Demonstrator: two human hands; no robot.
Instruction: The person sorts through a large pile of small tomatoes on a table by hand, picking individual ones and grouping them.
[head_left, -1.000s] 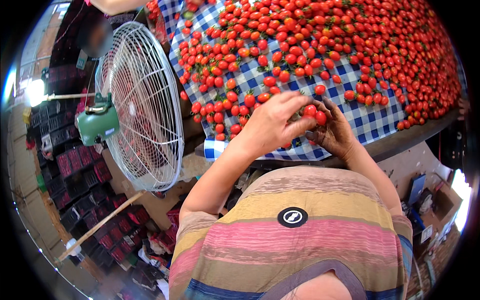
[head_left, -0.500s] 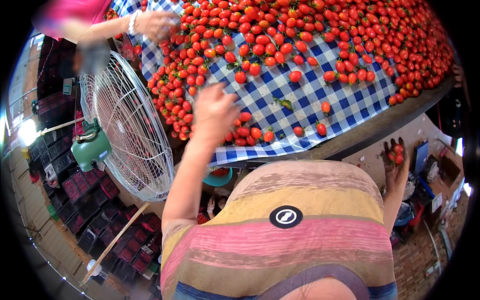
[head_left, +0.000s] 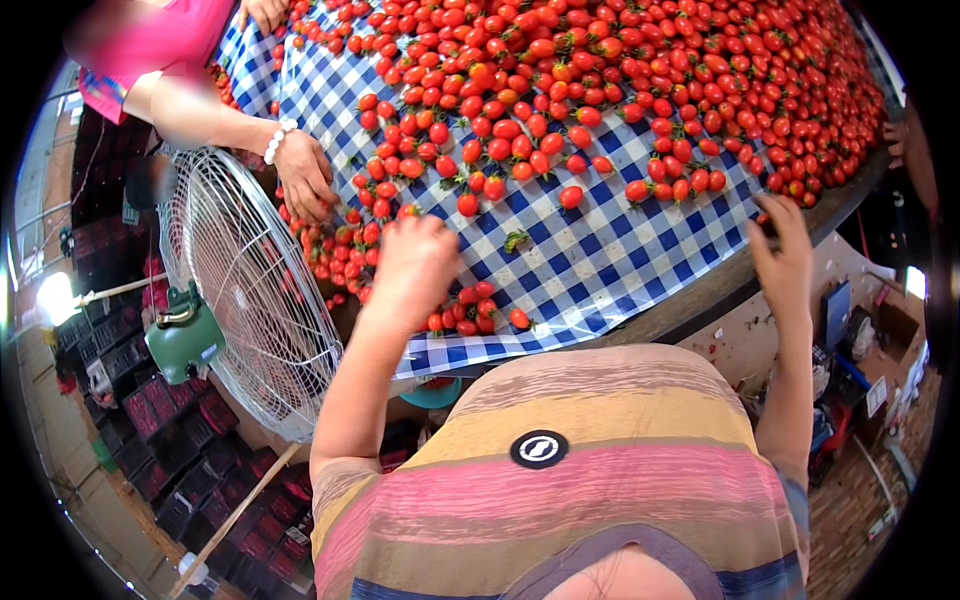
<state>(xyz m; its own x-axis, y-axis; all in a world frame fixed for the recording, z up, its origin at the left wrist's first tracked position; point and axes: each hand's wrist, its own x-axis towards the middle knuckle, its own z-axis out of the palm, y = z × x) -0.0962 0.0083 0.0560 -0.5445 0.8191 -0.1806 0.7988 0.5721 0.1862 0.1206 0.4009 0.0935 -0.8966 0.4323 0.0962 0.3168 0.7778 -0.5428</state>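
Note:
Many small red cherry tomatoes (head_left: 520, 145) with green stem ends lie across a blue-and-white checked tablecloth (head_left: 590, 265). My left hand (head_left: 415, 265) is over the tomatoes on the left, back upward and slightly blurred, its fingers curled under. A tomato shows at its fingertips; whatever the fingers hold is hidden. Close below it sits a small cluster of tomatoes (head_left: 475, 308). At the table's right front edge, beside the large heap, my right hand (head_left: 785, 245) has thumb and fingers apart, and I see no tomato in it. A green leafy scrap (head_left: 515, 240) rests on the cloth between them.
Another person's hand (head_left: 305, 175) with a white bead bracelet touches the left-hand tomatoes. A large wire-caged fan (head_left: 250, 300) with a green motor stands left of the table. Dark stacked crates (head_left: 160, 405) fill the floor beyond. A teal basin (head_left: 432, 393) is under the front edge.
My right hand, which held tomatoes below the edge, has risen to the table edge and shows none. Loose tomatoes near the front edge are gone. The other person's hand has come nearer my left.

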